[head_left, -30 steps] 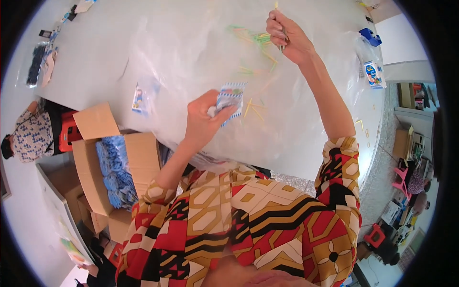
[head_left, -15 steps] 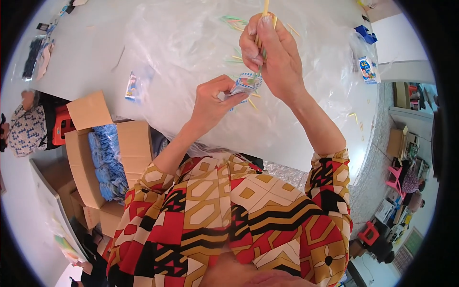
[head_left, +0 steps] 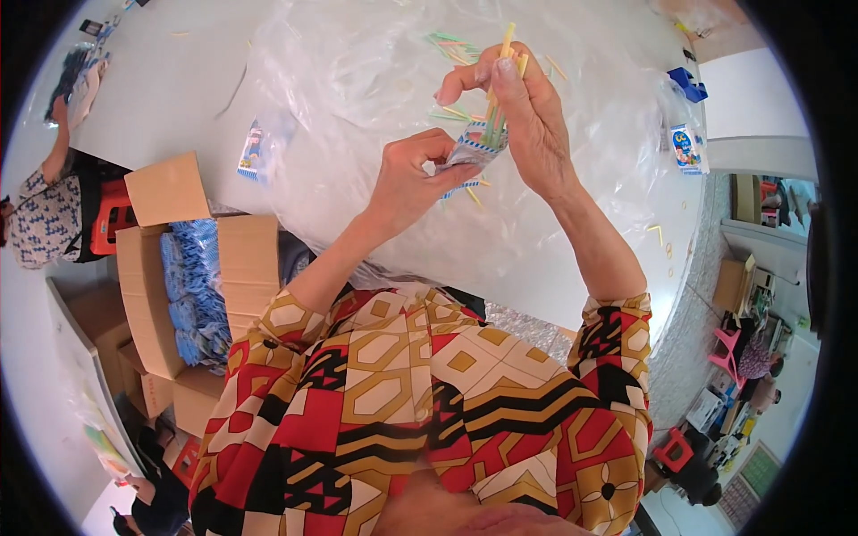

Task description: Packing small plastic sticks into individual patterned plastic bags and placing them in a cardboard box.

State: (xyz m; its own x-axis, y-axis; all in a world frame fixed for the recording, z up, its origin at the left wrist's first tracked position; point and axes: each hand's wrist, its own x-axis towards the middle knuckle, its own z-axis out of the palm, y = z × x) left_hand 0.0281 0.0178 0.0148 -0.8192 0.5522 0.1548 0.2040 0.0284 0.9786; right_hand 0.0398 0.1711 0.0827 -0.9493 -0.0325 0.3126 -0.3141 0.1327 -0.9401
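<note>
My left hand [head_left: 407,183] pinches the side of a small plastic packet [head_left: 471,158] with blue-and-white striped edges. The packet tilts, its mouth toward my right hand [head_left: 539,134]. There my thumb and fingers grip a bundle of thin, straw-like sticks [head_left: 496,114], mostly yellow and green, while the index finger curls away from them. The bundle's lower ends are in the packet's mouth; how deep they go is hidden. Below both hands, more loose coloured sticks [head_left: 453,45] lie on a clear plastic sheet [head_left: 349,98].
Printed packets lie left [head_left: 251,149] and right [head_left: 686,148] on the white table, near a blue holder [head_left: 687,84]. On my left an open carton [head_left: 147,299] holds many blue packets [head_left: 197,290]. Beyond it a person [head_left: 49,214] sits on a red stool [head_left: 111,219].
My right hand has come down and its index finger has lifted off the sticks. The bundle sits lower, its ends at the packet. My left hand has shifted slightly right with the packet.
</note>
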